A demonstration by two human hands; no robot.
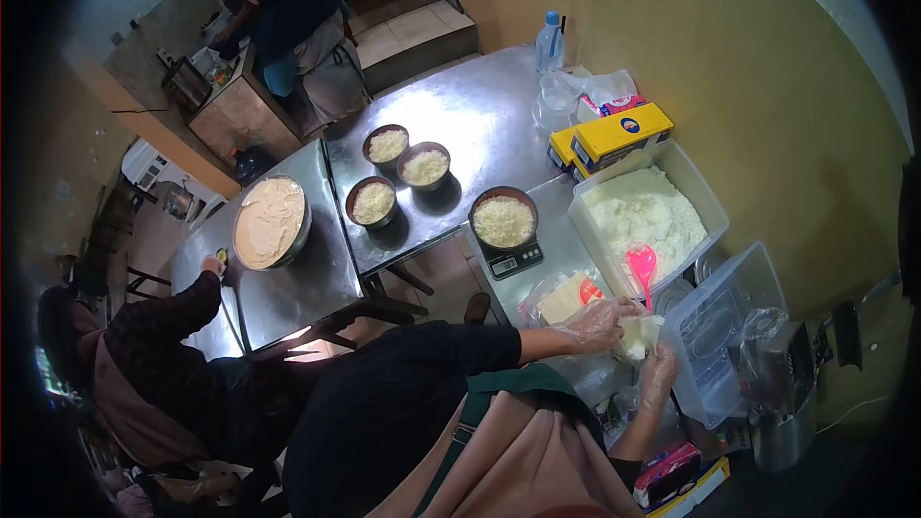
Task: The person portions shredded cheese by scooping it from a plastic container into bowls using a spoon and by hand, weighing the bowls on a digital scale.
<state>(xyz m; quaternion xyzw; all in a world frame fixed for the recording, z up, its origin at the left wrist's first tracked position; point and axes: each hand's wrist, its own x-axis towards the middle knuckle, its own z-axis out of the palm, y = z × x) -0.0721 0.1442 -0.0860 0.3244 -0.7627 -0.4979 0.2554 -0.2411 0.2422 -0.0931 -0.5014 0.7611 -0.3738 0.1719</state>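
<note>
Pale pink draped fabric is hanging nearest the camera. Past it, the plastic-gloved left hand and plastic-gloved right hand are both gripping a pale, creamy block-like piece, which is sitting between them, just beside a translucent plastic tub of white shreds. Looks like two-handed handling or unwrapping is going on; can't tell if wrapping's clinging. Next move's probably calling for a steady, gentle pinch, nothing squashing it.

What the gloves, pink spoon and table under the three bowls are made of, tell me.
Gloves: thin, clear plastic film, apparently; they look glossy and wrinkled.
Pink spoon: probably smooth plastic, from its even, bright colour.
Table: metal, perhaps stainless steel, with a silvery sheen throwing back broad glare.
</note>
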